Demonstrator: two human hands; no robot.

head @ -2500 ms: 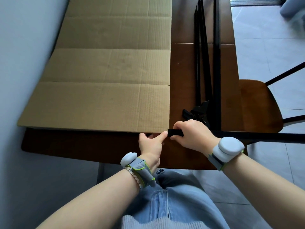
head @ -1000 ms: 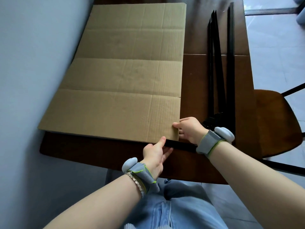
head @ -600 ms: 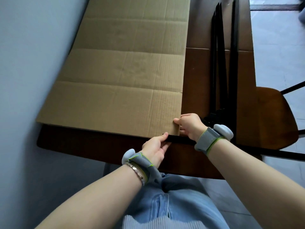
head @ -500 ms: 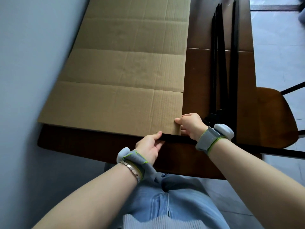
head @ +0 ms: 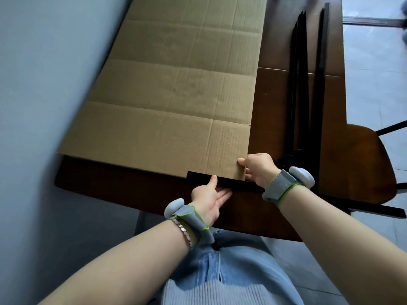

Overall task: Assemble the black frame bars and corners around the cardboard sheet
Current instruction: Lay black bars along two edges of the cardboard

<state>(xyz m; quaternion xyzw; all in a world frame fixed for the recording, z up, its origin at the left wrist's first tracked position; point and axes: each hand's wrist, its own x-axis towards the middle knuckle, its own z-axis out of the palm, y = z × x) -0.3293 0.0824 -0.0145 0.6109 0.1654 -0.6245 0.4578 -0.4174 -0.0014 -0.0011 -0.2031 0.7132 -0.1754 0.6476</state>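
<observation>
Dark wood table (head: 273,111) is sitting against a pale wall (head: 44,84), tiled floor to the right, a wooden chair (head: 365,164) pulled up at the table's right side. No readable writing, brand or label is showing anywhere — cardboard is plain, wrist bands are unmarked. The cardboard sheet (head: 176,95) is lying flat, covering the left and middle of the table, near edge facing the person. A black frame bar (head: 233,183) is lying along the right part of that near edge, its left end stopping partway along the sheet, its right end running past the corner and off the table's right side. The left hand (head: 208,198) is resting at the bar's near side, thumb up on top of the bar, fingers spread flat on the wood below it — open, not clamped. The right hand (head: 258,168) is sitting at the sheet's near-right corner, thumb on top of the cardboard, fingers curled at the corner edge just above the bar; whether it is actually pinching the sheet is not clear. Spare black bars (head: 308,84) are lying lengthwise on the table's right strip, with black corner pieces (head: 288,159) bunched at their near end, just right of the right hand.
</observation>
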